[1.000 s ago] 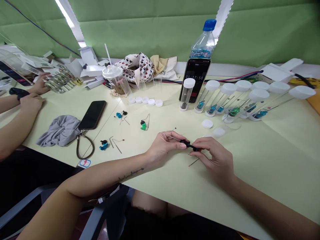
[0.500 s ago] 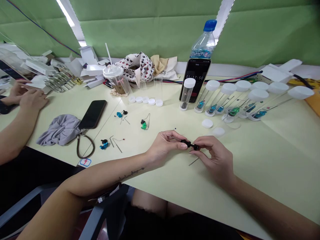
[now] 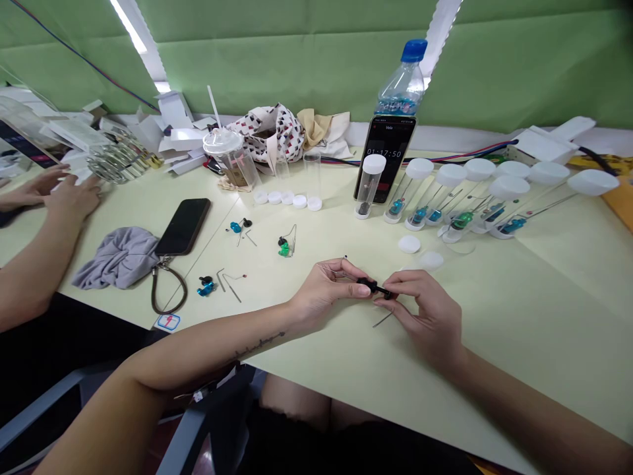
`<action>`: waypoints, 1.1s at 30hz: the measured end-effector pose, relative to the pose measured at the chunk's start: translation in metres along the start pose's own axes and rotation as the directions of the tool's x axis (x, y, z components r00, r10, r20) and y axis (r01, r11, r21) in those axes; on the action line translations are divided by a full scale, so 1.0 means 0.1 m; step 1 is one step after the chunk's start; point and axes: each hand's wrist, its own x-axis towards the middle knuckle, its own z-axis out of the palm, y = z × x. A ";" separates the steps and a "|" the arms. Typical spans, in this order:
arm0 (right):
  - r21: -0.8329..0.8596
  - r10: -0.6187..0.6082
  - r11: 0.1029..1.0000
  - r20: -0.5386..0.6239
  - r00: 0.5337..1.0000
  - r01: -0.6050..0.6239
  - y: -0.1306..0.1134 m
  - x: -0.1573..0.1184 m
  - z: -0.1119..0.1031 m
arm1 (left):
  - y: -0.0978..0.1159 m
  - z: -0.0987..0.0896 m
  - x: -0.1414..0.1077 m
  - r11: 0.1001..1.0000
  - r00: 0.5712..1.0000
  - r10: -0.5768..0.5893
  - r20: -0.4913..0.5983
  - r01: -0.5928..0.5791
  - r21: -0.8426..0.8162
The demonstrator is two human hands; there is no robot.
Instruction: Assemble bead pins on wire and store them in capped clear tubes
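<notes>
A small black part [image 3: 374, 286] is held just above the bench [image 3: 519, 343], pinched near its two ends by the left hand [image 3: 326, 288] and the right hand [image 3: 422, 316]. Both hands are curled and nearly closed on it, a fingertip grip that seems to steady the piece while leaving its middle exposed. A thin metal pin [image 3: 382, 320] appears to lie on the bench just under the right hand. Farther up the bench, small blue and green parts [image 3: 283, 249] sit beside loose wire pins, probably spread out so each stays easy to pick up. Beyond them stand a row of white-capped clear tubes [image 3: 428, 194] and an upright phone [image 3: 388, 148] showing 01:17:50. Compared with the earlier frame, the pinch looks nearly unchanged, while a co-worker's hands [image 3: 72, 198] have shifted on the bench beside a cluster of clear tubes [image 3: 116, 163].
</notes>
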 end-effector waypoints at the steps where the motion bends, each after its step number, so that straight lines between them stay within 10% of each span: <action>1: -0.003 0.003 1.000 0.001 1.000 -0.003 0.00 0.00 0.00 | 0.00 0.00 0.00 1.000 1.000 0.000 -0.001 0.000 0.005; 33: 0.150 0.152 0.976 0.044 0.987 -0.157 -0.01 -0.02 -0.02 | -0.01 -0.02 0.00 0.981 0.992 0.124 0.038 -0.128 0.146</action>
